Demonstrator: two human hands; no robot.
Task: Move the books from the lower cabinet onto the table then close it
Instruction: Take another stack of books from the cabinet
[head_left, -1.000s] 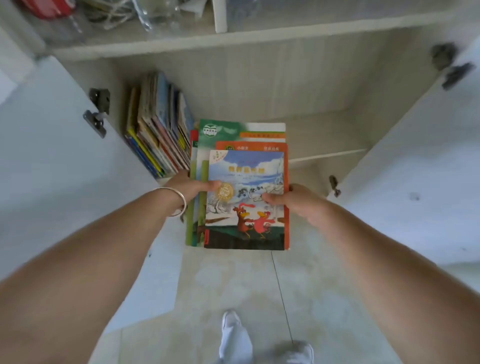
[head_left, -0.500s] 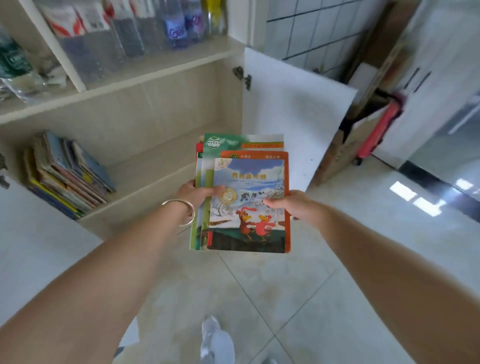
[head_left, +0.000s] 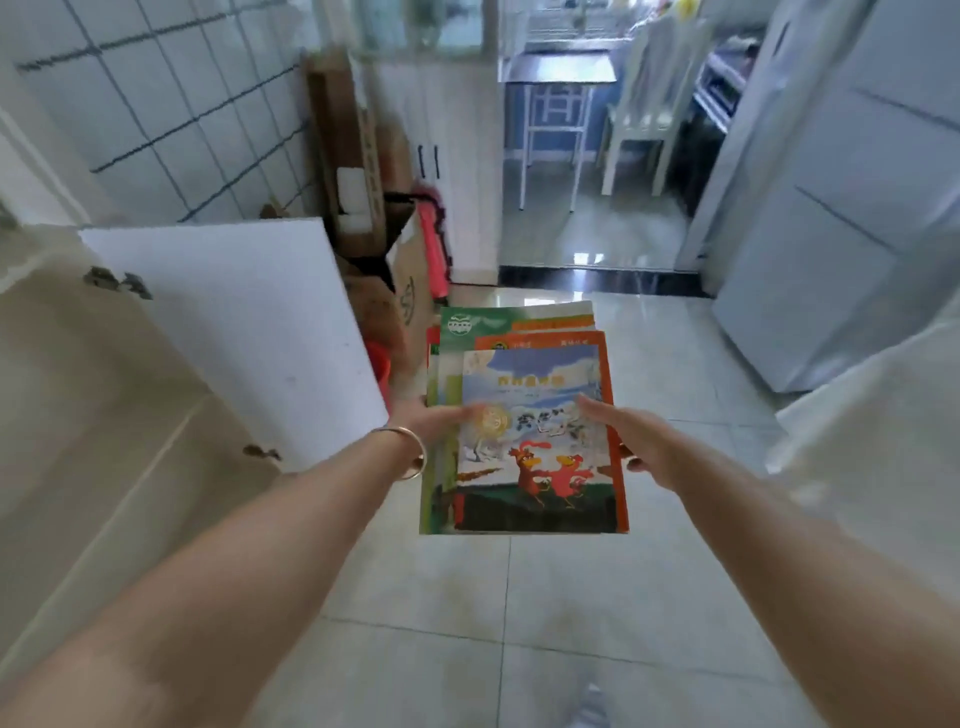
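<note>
While carried above the tiled floor (head_left: 467, 649), stack of books (head_left: 524, 436) held flat between both hands, top cover showing two red birds under a blue sky. Left hand (head_left: 421, 421) gripping the stack's left edge, thumb lying across the top cover, fingers hidden underneath. Right hand (head_left: 623, 436) gripping the right edge, thumb on the cover, fingertips curled under the orange border. Gold bangle (head_left: 410, 452) on the left wrist. Several thin books fanned slightly, green and orange covers peeking out past the top one. Open white cabinet door (head_left: 249, 332) to the left of the stack, hinges visible on its near edge. Cardboard boxes (head_left: 379, 291) leaning behind the door against the tiled wall (head_left: 156, 114), red item beside them, blurred. Metal-legged desk (head_left: 556, 98) and white chair (head_left: 644, 104) far back through the doorway. White fridge-like unit (head_left: 841, 208) at right. Shoe tip (head_left: 587, 706) at bottom edge.
</note>
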